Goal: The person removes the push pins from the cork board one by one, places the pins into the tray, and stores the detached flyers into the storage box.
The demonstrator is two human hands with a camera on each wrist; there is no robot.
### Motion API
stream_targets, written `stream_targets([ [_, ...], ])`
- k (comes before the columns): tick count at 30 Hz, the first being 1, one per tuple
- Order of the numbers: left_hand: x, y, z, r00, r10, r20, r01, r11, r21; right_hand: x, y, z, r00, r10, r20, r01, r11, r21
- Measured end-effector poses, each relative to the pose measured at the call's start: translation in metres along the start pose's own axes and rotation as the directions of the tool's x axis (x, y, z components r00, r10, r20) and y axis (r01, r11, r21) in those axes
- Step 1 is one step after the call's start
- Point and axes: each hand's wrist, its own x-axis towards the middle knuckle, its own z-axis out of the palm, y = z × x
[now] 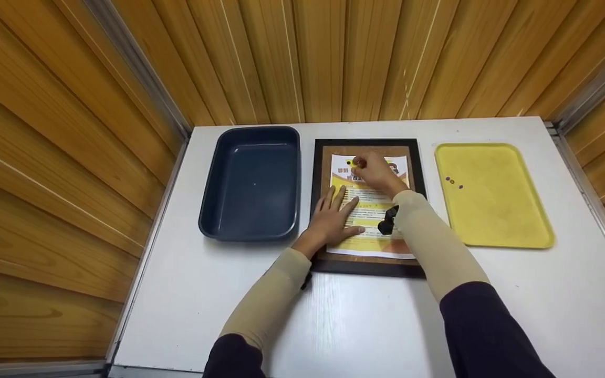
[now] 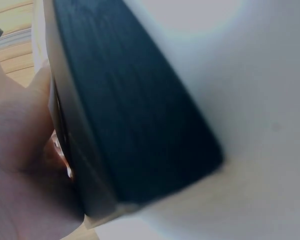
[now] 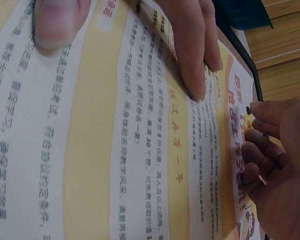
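Observation:
A printed sheet (image 1: 373, 244) in yellow and white lies on a black-framed cork board (image 1: 365, 149). My left hand (image 1: 330, 223) rests flat on the sheet's left side, fingers spread, thumb pointing right. In the right wrist view, fingers of the left hand (image 3: 187, 45) press on the printed lines. My right hand (image 1: 376, 170) is at the top of the sheet, its fingers bent and their tips right at the paper, beside a small black dot (image 3: 248, 109). I cannot tell whether something small is pinched there. The left wrist view shows mostly the dark frame edge (image 2: 140, 110).
A deep dark blue tub (image 1: 252, 184) stands left of the board. On the right lies a yellow tray (image 1: 497, 205) with several tiny coloured pieces (image 1: 452, 181) near its left edge. Wood-patterned walls (image 1: 323, 63) border the white table (image 1: 176, 315).

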Motion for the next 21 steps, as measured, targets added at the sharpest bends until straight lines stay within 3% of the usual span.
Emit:
stream_targets([
  [7,0.001,-0.001,0.000,1.000,-0.003,0.015,0.003,1.000,0.019,0.008,-0.001,0.009,1.000,0.004,-0.002,-0.004,0.999,0.049],
  [15,0.002,-0.002,-0.002,1.000,0.003,0.007,-0.003,1.000,0.028,0.011,0.001,0.011,0.999,-0.022,-0.025,0.022,1.000,-0.007],
  [21,0.001,-0.001,0.001,1.000,-0.003,0.013,0.003,1.000,0.023,0.011,-0.001,0.013,1.000,0.009,-0.023,-0.009,1.000,-0.003],
])
